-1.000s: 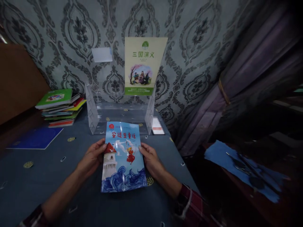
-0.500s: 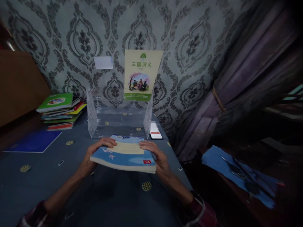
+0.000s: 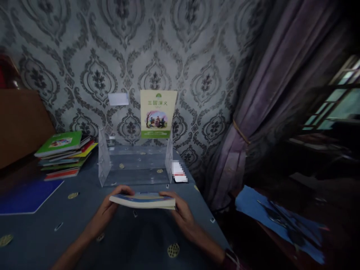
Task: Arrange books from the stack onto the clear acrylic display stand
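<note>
Between my two hands is a blue-covered paperback book (image 3: 143, 202), seen almost edge-on with its pale page edges toward me. My left hand (image 3: 119, 197) grips its left end, and my right hand (image 3: 177, 206) is closed around the right end; parts of the fingers are hidden under it. Just beyond the book stands a clear acrylic tiered rack (image 3: 135, 165) on the patterned blue tablecloth. A cream and green book (image 3: 158, 114) with an illustrated cover stands upright at the rack's back right.
To the left lie a stack of books (image 3: 63, 150) and a flat blue book (image 3: 30, 197), near a brown box (image 3: 22, 123). A phone (image 3: 179, 174) rests right of the rack. Past the table's right edge are a curtain (image 3: 233, 157) and blue cloth (image 3: 253, 208) with dark tools.
The view has tilted up, so the rack and table sit lower. The held book has turned from showing its blue cover to nearly edge-on; both hands still grip it.
</note>
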`<state>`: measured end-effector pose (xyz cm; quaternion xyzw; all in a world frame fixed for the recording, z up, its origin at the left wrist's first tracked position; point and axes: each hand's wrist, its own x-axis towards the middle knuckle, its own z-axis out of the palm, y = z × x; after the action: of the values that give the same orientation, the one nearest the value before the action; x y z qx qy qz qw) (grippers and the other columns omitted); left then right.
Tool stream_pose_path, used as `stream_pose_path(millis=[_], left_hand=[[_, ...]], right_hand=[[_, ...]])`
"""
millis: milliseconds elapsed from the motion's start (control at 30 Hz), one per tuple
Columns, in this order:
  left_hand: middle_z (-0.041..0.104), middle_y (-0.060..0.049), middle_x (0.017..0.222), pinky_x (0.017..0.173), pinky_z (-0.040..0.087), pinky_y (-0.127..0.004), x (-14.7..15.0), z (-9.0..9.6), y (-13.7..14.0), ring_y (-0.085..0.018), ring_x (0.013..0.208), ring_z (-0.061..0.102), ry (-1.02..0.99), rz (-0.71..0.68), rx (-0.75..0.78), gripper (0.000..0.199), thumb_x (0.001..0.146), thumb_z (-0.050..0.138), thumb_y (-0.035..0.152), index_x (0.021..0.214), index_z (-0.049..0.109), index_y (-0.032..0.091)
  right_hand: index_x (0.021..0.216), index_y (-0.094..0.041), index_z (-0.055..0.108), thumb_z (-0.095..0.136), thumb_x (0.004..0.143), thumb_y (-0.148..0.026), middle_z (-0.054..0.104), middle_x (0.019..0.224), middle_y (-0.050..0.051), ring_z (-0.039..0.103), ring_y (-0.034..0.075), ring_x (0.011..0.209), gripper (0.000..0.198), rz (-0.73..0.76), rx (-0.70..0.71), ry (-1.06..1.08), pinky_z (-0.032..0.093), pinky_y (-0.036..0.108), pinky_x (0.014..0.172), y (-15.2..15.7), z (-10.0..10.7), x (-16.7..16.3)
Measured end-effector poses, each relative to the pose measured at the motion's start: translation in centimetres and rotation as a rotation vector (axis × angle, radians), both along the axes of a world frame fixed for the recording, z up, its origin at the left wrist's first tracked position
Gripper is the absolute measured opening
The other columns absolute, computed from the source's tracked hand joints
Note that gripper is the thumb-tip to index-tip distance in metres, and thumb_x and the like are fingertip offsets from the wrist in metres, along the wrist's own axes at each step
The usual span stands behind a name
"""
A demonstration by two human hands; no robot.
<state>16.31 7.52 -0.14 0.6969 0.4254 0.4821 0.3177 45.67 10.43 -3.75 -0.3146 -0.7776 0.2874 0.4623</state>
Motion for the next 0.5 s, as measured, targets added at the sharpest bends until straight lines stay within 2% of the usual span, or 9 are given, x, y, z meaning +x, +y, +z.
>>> stream_pose_path(millis=[67,133,200,267,367,500], left_hand=[[0.076,-0.005,0.106,0.085,0.061,-0.034,-0.1,-0.3,0.8,-0.026,0.099,0.072,0.038,0.042,0.102,0.030,0.102,0.049,0.043,0.116,0.071,0.028],[0.076,-0.001,0.111,0.084,0.062,-0.030,-0.4,-0.7,1.5,-0.024,0.099,0.074,0.067,0.103,0.235,0.029,0.101,0.049,0.033,0.122,0.069,0.031],[0.077,0.000,0.108,0.081,0.062,-0.029,-0.6,-0.7,2.2,-0.023,0.097,0.074,0.121,0.137,0.321,0.029,0.098,0.052,0.030,0.122,0.069,0.033],[0.078,-0.002,0.100,0.077,0.063,-0.031,-0.7,-0.2,2.9,-0.025,0.094,0.074,0.154,0.123,0.327,0.027,0.096,0.054,0.031,0.118,0.071,0.031],[0.076,-0.008,0.096,0.075,0.063,-0.035,-0.6,1.6,4.4,-0.027,0.093,0.073,0.109,0.082,0.263,0.026,0.096,0.054,0.035,0.110,0.073,0.025],[0.075,-0.010,0.101,0.091,0.058,-0.041,0.2,6.1,7.0,-0.030,0.102,0.069,0.016,0.074,0.210,0.025,0.088,0.061,0.034,0.104,0.073,0.020]], right_hand=[[0.128,-0.024,0.066,0.044,0.105,-0.046,0.072,0.119,0.011,0.069,0.026,0.112,0.039,-0.038,-0.029,0.001,0.056,0.042,0.100,0.7,0.1,-0.4],[0.129,-0.023,0.065,0.044,0.104,-0.046,0.072,0.118,0.011,0.068,0.026,0.112,0.039,-0.050,-0.042,0.021,0.055,0.043,0.101,1.4,0.4,-0.8],[0.128,-0.023,0.064,0.045,0.104,-0.046,0.072,0.117,0.010,0.068,0.026,0.110,0.039,-0.050,-0.035,0.042,0.055,0.043,0.101,2.2,0.9,-1.2],[0.124,-0.023,0.064,0.045,0.103,-0.046,0.072,0.112,0.009,0.068,0.025,0.105,0.036,-0.036,-0.015,0.044,0.056,0.040,0.096,3.1,1.7,-1.4],[0.117,-0.024,0.064,0.045,0.104,-0.045,0.072,0.106,0.006,0.067,0.022,0.097,0.032,-0.010,0.038,0.029,0.056,0.036,0.089,4.6,4.0,-1.3],[0.114,-0.020,0.063,0.047,0.102,-0.045,0.070,0.104,0.006,0.066,0.021,0.095,0.032,0.018,0.113,0.042,0.055,0.035,0.089,7.2,8.6,-0.7]])
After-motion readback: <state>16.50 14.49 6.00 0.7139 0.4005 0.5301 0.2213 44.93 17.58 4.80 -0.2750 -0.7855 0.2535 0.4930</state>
